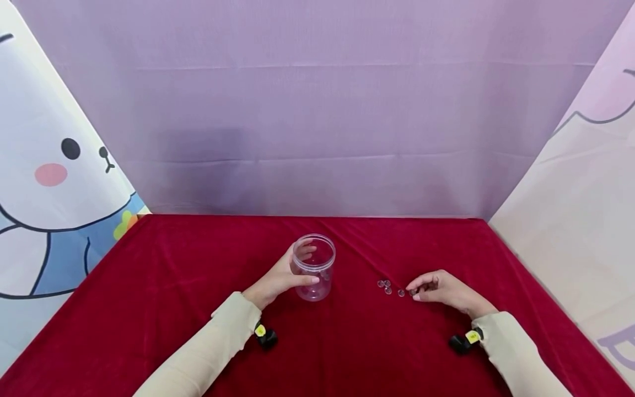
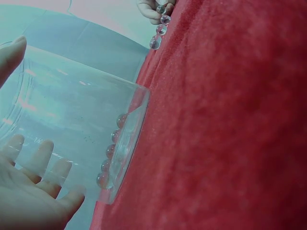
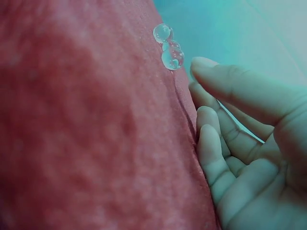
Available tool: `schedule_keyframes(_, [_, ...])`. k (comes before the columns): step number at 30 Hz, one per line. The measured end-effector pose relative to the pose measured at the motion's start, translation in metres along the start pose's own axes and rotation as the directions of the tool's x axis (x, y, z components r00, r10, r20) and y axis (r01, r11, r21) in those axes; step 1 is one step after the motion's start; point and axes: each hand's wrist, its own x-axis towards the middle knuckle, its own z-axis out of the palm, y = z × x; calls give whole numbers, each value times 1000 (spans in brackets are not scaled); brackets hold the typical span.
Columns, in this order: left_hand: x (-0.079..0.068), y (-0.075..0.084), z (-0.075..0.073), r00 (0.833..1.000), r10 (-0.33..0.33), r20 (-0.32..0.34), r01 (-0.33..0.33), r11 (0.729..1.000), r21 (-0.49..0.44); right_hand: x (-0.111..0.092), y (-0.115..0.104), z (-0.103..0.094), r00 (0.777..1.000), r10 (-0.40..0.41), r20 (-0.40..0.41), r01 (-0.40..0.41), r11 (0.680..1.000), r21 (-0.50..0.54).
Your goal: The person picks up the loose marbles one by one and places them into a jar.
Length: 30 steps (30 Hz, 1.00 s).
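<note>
My left hand [image 1: 283,275] grips a clear plastic jar [image 1: 313,284], thumb on the near side and fingers round the far side. The jar is upright, lidless, with its mouth facing up. Several clear glass marbles [image 2: 110,151] lie along its bottom in the left wrist view. My right hand [image 1: 444,291] is low at the cloth to the right, with a marble [image 1: 413,292] between the thumb and index fingertips. In the right wrist view the thumb and curled fingers [image 3: 211,143] hide that marble. Several loose marbles [image 1: 388,290] lie just left of these fingertips.
A red velvet cloth [image 1: 198,248] with slight creases covers the table. A lilac curtain [image 1: 317,110] hangs behind it, and cartoon-printed panels [image 1: 64,209] stand at both sides. Each wrist wears a small black camera [image 1: 460,344].
</note>
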Motion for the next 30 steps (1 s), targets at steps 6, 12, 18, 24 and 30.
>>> schedule_keyframes(6, [-1, 0, 0, 1000, 11, 2, -11, 1000, 3, 1, -1, 0, 1000, 21, -24, -20, 1000, 14])
schedule_keyframes(12, [-1, 0, -1, 1000, 11, 2, -11, 1000, 8, 1, -3, 0, 999, 33, -34, -32, 999, 21])
schedule_keyframes(18, [-1, 0, -1, 1000, 9, -3, -9, 1000, 10, 1, -6, 1, 999, 18, -51, -17, 1000, 17])
schedule_keyframes(24, [-1, 1, 0, 1000, 23, 0, -23, 1000, 7, 2, -8, 2, 996, 14, -82, -13, 1000, 13])
schedule_keyframes(30, [-2, 0, 0, 1000, 25, 2, -25, 1000, 5, 6, -11, 6, 992, 6, -123, -5, 1000, 7])
